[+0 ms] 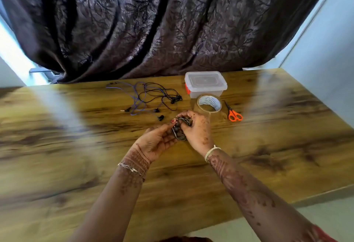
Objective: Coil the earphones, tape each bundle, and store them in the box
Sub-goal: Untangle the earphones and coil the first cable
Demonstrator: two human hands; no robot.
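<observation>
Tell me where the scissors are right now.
In the head view, the orange-handled scissors lie on the table right of centre, just right of the tape roll and nearer than the plastic box.

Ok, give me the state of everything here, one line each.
coiled earphones: bundled, held in both hands.
left hand: holds the coiled earphones.
right hand: grips the coiled earphones.
loose earphones: uncoiled, tangled on the table.
box: lid on.
tape roll: on the table, untouched.
scissors: blades closed, lying flat.
</observation>
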